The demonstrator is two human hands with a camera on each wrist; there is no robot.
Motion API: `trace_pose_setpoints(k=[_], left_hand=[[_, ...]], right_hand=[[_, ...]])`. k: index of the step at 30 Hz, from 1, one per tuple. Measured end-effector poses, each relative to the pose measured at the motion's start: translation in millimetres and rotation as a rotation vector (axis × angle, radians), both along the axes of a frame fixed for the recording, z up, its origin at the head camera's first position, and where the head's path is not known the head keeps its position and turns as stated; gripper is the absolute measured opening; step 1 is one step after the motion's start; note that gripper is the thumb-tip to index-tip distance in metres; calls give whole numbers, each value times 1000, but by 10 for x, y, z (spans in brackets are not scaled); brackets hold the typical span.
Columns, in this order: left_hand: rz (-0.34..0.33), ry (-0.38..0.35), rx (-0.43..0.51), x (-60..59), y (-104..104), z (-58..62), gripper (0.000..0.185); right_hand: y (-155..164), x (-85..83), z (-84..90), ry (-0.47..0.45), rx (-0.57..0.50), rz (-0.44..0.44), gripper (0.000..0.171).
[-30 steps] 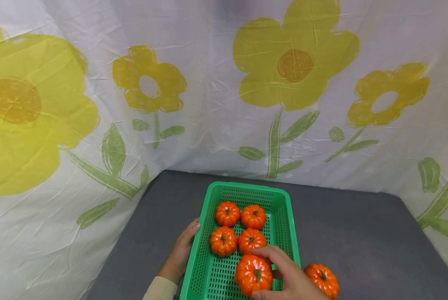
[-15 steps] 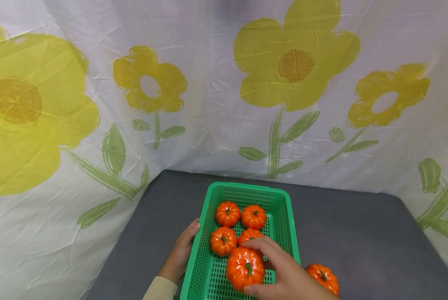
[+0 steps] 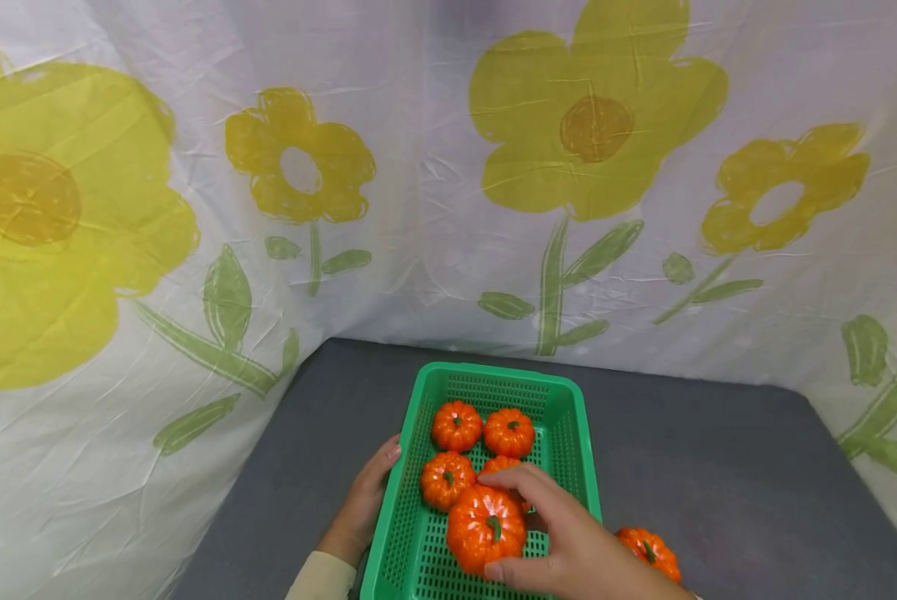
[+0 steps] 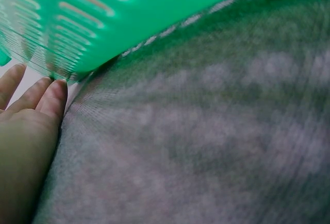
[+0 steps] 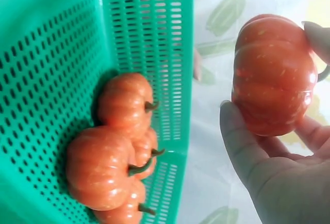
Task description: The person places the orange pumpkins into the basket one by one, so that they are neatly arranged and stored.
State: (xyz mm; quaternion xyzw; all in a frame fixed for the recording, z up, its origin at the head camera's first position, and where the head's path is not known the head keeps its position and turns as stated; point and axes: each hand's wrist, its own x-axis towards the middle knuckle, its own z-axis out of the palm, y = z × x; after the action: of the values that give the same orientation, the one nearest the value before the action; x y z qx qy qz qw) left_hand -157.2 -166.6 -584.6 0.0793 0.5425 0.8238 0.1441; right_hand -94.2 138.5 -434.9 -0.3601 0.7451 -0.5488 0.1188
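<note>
An orange mini pumpkin [image 3: 486,532] with a green stem is held by my right hand [image 3: 572,537] above the near part of a green perforated basket [image 3: 588,450]. In the right wrist view the thumb and fingers of the right hand [image 5: 289,183] grip that pumpkin [image 5: 273,74] around its sides. Several similar pumpkins [image 3: 457,426] rest on the basket's floor in its far and middle part, one partly hidden behind the right hand. My left hand [image 3: 362,504] rests against the basket's left outer wall; the left wrist view shows its fingers [image 4: 54,98] extended and touching it.
Another orange pumpkin [image 3: 649,552] lies on the dark grey table [image 3: 719,467], right of the basket and partly behind the right forearm. White cloth [image 3: 418,275] printed with yellow flowers hangs behind the table and along its sides.
My right hand has carried its pumpkin to the left and slightly farther away, over the basket, covering more of one pumpkin inside. The left hand and basket have stayed put.
</note>
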Motion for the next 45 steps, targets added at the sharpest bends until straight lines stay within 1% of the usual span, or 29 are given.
trace_pose_setpoints(k=[3, 5, 9, 12, 15, 17, 22, 25, 28, 32, 34, 38, 42, 45], left_hand=[[0, 1, -3, 3, 0, -4, 63], [2, -1, -10, 7, 0, -7, 63], [14, -9, -30, 16, 1, -1, 64], [13, -3, -24, 18, 8, 5, 63], [8, 0, -11, 18, 15, 4, 61], [11, -4, -9, 19, 18, 1, 61], [19, -11, -20, 18, 20, -9, 62], [15, -17, -18, 16, 25, -11, 61], [2, -16, -9, 6, 34, -15, 61], [-20, 1, -7, -18, 46, -3, 62], [-21, 8, -18, -27, 44, 7, 63], [-10, 4, -35, -21, 21, 18, 64], [-22, -6, -22, -10, 3, 20, 63], [-21, -7, -22, -5, -5, 17, 63]], right_hand=[[-43, -33, 26, 0, 7, -8, 61], [-81, -64, 24, -20, 7, -6, 60], [-172, -157, -25, -85, -50, 31, 60], [-240, -232, -70, -176, -99, 56, 61], [-299, -291, -114, -267, -112, 73, 62], [-332, -319, -143, -304, -108, 80, 61], [-401, -370, -216, -284, -100, 99, 61], [-430, -394, -274, -291, -87, 99, 63], [-445, -426, -352, -301, -76, 105, 65], [-450, -461, -404, -281, -70, 133, 66], [-454, -466, -401, -273, -43, 141, 65], [-485, -466, -400, -295, 17, 183, 64], [-526, -455, -416, -306, 77, 226, 62], [-544, -446, -439, -289, 120, 239, 61]])
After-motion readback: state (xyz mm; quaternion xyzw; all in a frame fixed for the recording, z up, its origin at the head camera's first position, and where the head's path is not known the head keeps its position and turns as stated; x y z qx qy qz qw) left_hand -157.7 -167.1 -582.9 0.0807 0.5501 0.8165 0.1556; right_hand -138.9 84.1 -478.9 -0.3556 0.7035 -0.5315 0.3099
